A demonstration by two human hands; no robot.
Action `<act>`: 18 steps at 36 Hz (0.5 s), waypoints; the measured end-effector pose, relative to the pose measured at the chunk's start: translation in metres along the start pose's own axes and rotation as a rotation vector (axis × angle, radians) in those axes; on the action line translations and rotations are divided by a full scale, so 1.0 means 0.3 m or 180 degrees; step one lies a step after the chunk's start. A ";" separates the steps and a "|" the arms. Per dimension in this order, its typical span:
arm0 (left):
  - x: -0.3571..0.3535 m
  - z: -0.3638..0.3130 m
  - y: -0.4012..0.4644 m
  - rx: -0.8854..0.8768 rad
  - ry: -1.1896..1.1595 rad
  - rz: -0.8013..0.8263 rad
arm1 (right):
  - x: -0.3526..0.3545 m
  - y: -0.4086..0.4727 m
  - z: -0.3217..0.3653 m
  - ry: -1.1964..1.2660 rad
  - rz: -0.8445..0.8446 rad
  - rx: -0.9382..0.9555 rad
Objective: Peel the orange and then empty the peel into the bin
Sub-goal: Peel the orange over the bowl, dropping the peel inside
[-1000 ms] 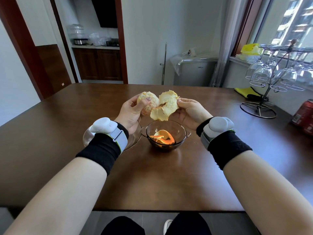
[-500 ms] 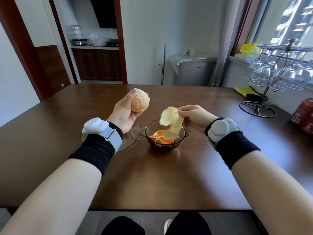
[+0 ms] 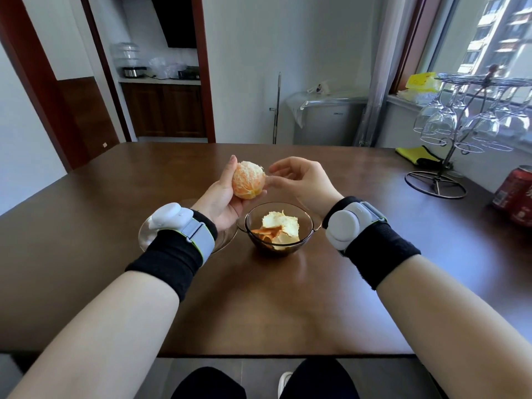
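Note:
My left hand (image 3: 221, 197) grips the peeled orange (image 3: 248, 180) above the table, its pale pith facing me. My right hand (image 3: 302, 180) hovers just right of the fruit with spread fingers that hold nothing, one fingertip close to its side. Below both hands stands a small dark glass bowl (image 3: 305, 223) that holds the orange peel (image 3: 280, 227), white inner side up. No bin shows in this view.
A clear glass plate (image 3: 144, 234) lies left of the bowl, partly under my left wrist. On the brown table (image 3: 259, 298) at the right stand a wire rack of hanging wine glasses (image 3: 437, 180) and red cans (image 3: 515, 194). A doorway opens at the back left.
My right hand pulled the last large piece of peel off the orange, dropped it into the bowl and came back up beside the fruit, which my left hand kept holding.

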State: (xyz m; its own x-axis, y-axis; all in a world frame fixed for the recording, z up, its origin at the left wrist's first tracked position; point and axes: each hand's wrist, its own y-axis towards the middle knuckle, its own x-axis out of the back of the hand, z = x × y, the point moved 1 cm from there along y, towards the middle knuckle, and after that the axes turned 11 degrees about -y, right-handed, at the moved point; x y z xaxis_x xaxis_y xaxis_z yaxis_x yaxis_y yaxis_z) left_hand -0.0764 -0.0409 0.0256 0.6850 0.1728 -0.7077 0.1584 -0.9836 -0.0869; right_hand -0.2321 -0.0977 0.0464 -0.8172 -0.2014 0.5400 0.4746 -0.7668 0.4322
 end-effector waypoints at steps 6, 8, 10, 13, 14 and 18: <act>-0.019 0.005 -0.018 0.0305 -0.0224 0.0053 | -0.016 0.002 0.028 0.0308 -0.0152 0.0140; -0.024 0.006 -0.025 0.0417 -0.0188 0.0135 | -0.014 0.003 0.032 0.0397 -0.0195 0.0094; -0.024 0.005 -0.028 0.0498 -0.0158 0.0187 | -0.011 0.003 0.035 0.0382 -0.0198 0.0024; -0.023 0.002 -0.030 0.0551 -0.0115 0.0191 | -0.008 0.000 0.039 0.0285 -0.0178 -0.0016; -0.022 0.001 -0.030 0.0555 -0.0091 0.0180 | -0.007 -0.001 0.041 0.0239 -0.0182 -0.0021; -0.022 0.007 -0.039 0.0439 -0.0039 0.0191 | -0.006 -0.001 0.035 0.0177 -0.0130 -0.0068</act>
State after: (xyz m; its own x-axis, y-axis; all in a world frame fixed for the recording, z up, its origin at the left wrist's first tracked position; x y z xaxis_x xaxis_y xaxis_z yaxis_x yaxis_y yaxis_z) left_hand -0.0843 -0.0307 0.0298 0.6815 0.1135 -0.7229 0.0176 -0.9901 -0.1389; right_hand -0.2274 -0.0906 0.0530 -0.8529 -0.2028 0.4811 0.4339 -0.7877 0.4373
